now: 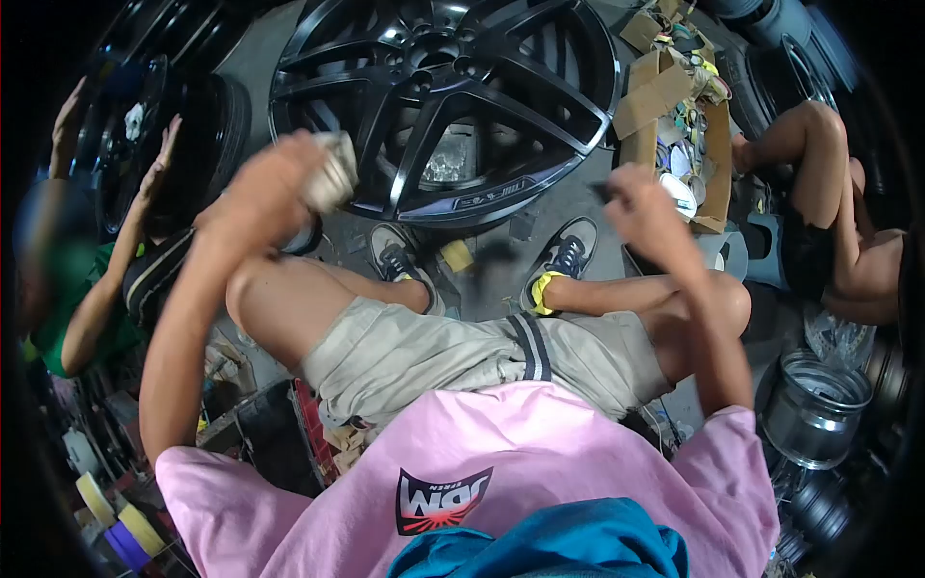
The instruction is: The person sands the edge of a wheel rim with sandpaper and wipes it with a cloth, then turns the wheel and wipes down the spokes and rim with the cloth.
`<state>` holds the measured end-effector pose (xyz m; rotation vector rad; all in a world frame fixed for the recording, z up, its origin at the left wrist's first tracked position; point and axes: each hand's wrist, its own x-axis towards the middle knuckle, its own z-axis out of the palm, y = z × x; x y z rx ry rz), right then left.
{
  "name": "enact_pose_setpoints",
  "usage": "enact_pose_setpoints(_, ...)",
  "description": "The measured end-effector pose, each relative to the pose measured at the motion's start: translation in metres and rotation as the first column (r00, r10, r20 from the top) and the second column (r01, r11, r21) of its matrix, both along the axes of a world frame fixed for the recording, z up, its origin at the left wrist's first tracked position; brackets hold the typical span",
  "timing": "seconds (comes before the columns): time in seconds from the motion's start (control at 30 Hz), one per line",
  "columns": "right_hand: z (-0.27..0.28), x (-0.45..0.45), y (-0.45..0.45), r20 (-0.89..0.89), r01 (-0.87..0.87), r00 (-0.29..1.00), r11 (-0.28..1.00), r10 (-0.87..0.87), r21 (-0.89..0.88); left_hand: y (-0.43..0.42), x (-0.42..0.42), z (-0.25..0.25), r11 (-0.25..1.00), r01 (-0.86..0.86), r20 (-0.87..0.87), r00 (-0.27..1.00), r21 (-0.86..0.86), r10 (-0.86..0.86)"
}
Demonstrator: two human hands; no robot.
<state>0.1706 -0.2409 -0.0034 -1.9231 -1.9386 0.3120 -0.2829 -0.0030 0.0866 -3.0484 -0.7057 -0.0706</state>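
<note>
A black alloy wheel rim (435,53) with several split spokes and polished edges lies face up on the floor in front of my feet. My left hand (265,188), blurred by motion, grips a crumpled pale rag (334,173) over the rim's left edge. Near the lower right edge of the wheel, my right hand (644,214) is closed, with a small dark thing at its fingertips that is too indistinct to name. Neither hand visibly touches the rim.
An open cardboard box (715,164) full of tins and tape rolls stands to the right of the wheel. People sit on both sides, one with raised hands (159,159). A silver rim (817,409) lies lower right; tape rolls (130,535) sit lower left.
</note>
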Motion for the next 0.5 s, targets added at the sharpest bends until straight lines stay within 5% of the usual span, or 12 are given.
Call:
enact_pose_setpoints(0.03, 0.01, 0.022, 0.01, 0.006, 0.004, 1.0, 0.999, -0.004, 0.045, 0.022, 0.007, 0.02, 0.975, -0.205, -0.015, 0.979, -0.084, 0.205)
enact_pose_setpoints(0.17, 0.052, 0.08, 0.061, -0.03, 0.238, 0.97, 0.97, -0.24, -0.055, 0.105, 0.019, 0.034, 0.943, -0.33, 0.364, 0.875, -0.031, 0.319)
enact_pose_setpoints(0.23, 0.043, 0.097, 0.079, -0.076, 0.304, 0.947, 0.948, -0.312, -0.097, 0.137, 0.034, 0.008, 0.906, -0.352, 0.442, 0.792, -0.234, 0.422)
enact_pose_setpoints(0.3, 0.011, 0.103, 0.089, -0.472, 0.39, 0.758, 0.892, -0.451, -0.227, 0.149, 0.053, -0.03, 0.928, -0.312, 0.421, 0.827, -0.205, 0.371)
enact_pose_setpoints(0.33, 0.01, 0.084, 0.087, -0.571, 0.37, 0.671, 0.881, -0.472, -0.294, 0.151, 0.059, -0.049, 0.882, -0.313, 0.335, 0.838, -0.353, 0.431)
enact_pose_setpoints(0.37, -0.005, 0.084, 0.088, -0.58, 0.347, 0.626, 0.853, -0.52, -0.39, 0.163, 0.061, -0.075, 0.913, -0.342, 0.23, 0.892, -0.223, 0.39)
enact_pose_setpoints(0.5, 0.017, 0.043, 0.102, -0.664, 0.382, 0.496, 0.827, -0.56, -0.413, 0.179, 0.071, -0.074, 0.895, -0.368, 0.201, 0.885, -0.25, 0.42)
